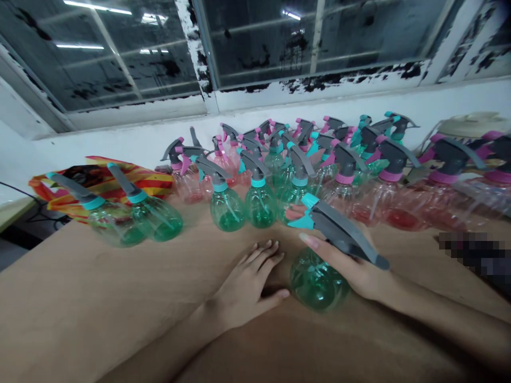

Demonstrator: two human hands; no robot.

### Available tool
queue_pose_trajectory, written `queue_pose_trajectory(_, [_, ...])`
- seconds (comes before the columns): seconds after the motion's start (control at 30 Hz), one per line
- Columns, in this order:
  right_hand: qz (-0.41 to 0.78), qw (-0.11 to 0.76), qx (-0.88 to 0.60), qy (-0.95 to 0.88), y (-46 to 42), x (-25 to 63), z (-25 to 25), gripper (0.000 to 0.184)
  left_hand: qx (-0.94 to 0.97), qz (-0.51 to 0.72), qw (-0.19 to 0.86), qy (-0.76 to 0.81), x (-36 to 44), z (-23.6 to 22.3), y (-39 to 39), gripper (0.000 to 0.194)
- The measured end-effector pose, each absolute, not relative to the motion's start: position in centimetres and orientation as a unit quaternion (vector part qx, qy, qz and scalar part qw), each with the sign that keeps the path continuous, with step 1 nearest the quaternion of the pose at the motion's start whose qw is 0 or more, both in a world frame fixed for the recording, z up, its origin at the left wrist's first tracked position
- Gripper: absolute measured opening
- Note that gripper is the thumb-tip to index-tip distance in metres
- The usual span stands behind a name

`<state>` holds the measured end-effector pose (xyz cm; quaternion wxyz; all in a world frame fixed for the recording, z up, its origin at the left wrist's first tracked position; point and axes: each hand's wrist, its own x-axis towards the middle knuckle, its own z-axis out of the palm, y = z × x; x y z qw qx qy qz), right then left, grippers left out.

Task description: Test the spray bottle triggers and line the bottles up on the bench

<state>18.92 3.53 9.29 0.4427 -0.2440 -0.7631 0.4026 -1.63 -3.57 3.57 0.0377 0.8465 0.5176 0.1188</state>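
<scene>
My right hand (355, 271) is wrapped round the neck of a green spray bottle (319, 287), just under its grey and turquoise trigger head. The bottle is see-through and its nozzle points away to the left. To its left, my left hand (247, 287) lies palm down on the wooden table (120, 303), fingers stretched out and thumb toward the bottle, holding nothing. Beyond the hands stand more green spray bottles (261, 205) with turquoise collars. Two others, a green spray bottle (162, 221) and its neighbour, stand farther left.
Several clear pinkish spray bottles (407, 213) with pink collars crowd the back and right. A red and yellow bag (157, 183) lies at the back left. Behind the table are a white wall (136, 141) and windows (255, 42). A pixelated dark patch (479, 260) covers something at the right.
</scene>
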Motion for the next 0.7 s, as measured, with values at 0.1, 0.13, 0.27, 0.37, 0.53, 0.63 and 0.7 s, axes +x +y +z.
queue_pose_trajectory(0.1, [0.403, 0.439, -0.244, -0.765, 3.52, 18.92, 9.37, 0.031, 0.846, 0.112, 0.038, 0.521, -1.62, 3.71, -3.52, 0.062])
queue_pose_trajectory(0.13, [0.404, 0.437, -0.244, -0.765, 3.51, 18.92, 9.40, 0.032, 0.846, 0.108, 0.040, 0.521, -1.61, 3.78, -3.51, 0.062])
queue_pose_trajectory(0.27, [0.407, 0.437, -0.241, -0.765, 3.46, 18.94, 9.47, 0.033, 0.846, 0.098, 0.043, 0.522, -1.56, 3.98, -3.49, 0.061])
queue_pose_trajectory(0.37, [0.389, 0.439, -0.239, -0.774, 3.48, 19.01, 9.49, 0.032, 0.847, 0.094, 0.040, 0.521, -1.53, 3.98, -3.49, 0.059])
queue_pose_trajectory(0.53, [0.399, 0.409, -0.239, -0.785, 3.70, 19.12, 9.83, 0.027, 0.849, 0.105, 0.033, 0.516, -1.56, 3.87, -3.56, 0.058])
queue_pose_trajectory(0.63, [0.405, 0.402, -0.243, -0.784, 3.81, 19.12, 10.07, 0.020, 0.848, 0.106, 0.035, 0.517, -1.54, 3.94, -3.63, 0.057])
queue_pose_trajectory(0.7, [0.397, 0.415, -0.246, -0.781, 3.83, 19.10, 10.06, 0.016, 0.848, 0.103, 0.035, 0.519, -1.52, 4.00, -3.65, 0.056])
